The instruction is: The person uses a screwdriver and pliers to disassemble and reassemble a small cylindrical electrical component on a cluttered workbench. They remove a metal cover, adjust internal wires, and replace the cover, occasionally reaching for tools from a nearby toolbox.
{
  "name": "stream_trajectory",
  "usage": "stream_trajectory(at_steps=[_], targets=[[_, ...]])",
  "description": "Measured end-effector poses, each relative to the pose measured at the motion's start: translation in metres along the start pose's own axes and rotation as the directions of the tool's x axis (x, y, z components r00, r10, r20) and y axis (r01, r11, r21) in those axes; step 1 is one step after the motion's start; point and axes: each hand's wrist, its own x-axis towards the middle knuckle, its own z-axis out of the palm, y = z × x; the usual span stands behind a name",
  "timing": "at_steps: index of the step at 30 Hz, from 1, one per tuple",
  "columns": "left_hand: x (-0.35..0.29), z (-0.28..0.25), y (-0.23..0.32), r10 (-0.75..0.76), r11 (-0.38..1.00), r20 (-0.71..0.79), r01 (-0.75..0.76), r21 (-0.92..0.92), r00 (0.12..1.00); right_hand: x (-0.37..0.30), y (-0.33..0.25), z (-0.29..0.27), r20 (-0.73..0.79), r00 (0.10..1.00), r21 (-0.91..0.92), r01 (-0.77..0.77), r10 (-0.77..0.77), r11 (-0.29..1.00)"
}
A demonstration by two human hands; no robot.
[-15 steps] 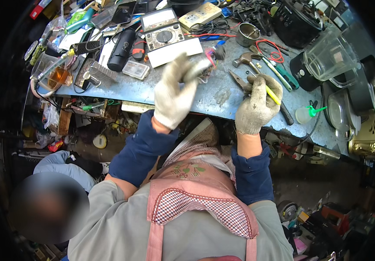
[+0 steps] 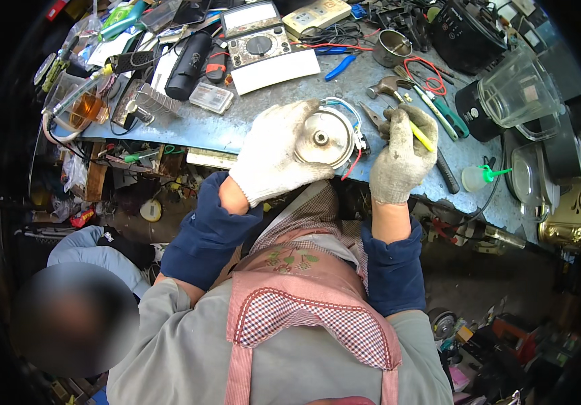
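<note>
My left hand point(image 2: 273, 148), in a whitish work glove, grips a round silvery metal disc point(image 2: 324, 138) by its left rim. The disc has a raised hub in the middle; white, blue and red wires hang off its right side. My right hand point(image 2: 404, 152), gloved too, is closed round a slim yellow-handled tool point(image 2: 422, 137) whose tip I cannot make out. Just left of the right fingers, the jaws of a pair of pliers point(image 2: 373, 116) point away from me over the bench; their handles are hidden by the hand.
On the blue-grey bench point(image 2: 203, 131) are a multimeter point(image 2: 258, 46), a metal cup point(image 2: 392, 48), a hammer point(image 2: 388, 85), blue-handled pliers point(image 2: 340, 67), a green-capped bottle point(image 2: 476, 177) and a clear jug point(image 2: 516, 88). Clutter fills the left end. Another person point(image 2: 88, 253) is at lower left.
My left hand has turned the wired part so that its round metal face shows, and brought it nearer, towards my right hand. The right hand keeps hold of the yellow-handled tool.
</note>
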Motion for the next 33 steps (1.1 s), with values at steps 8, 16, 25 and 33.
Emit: stream_trajectory(at_steps=[8, 16, 25, 33], targets=[[-0.009, 0.011, -0.003, 0.123, 0.991, -0.150, -0.115, 0.064, 0.981, 0.000, -0.005, 0.000, 0.039, 0.999, -0.059, -0.034, 0.037, 0.998], [-0.003, 0.004, 0.008, 0.066, 0.986, -0.054, -0.057, 0.154, 0.996, -0.007, -0.008, 0.000, 0.099, 0.995, 0.015, 0.017, -0.018, 1.000], [0.001, 0.007, 0.012, 0.074, 0.984, -0.080, -0.060, 0.168, 0.994, -0.013, -0.012, -0.007, 0.484, 0.866, -0.137, 0.215, -0.124, 0.967], [0.002, 0.012, 0.008, 0.098, 0.983, -0.152, -0.072, 0.166, 0.983, -0.011, -0.018, -0.001, 0.586, 0.768, -0.271, 0.487, -0.259, 0.830]])
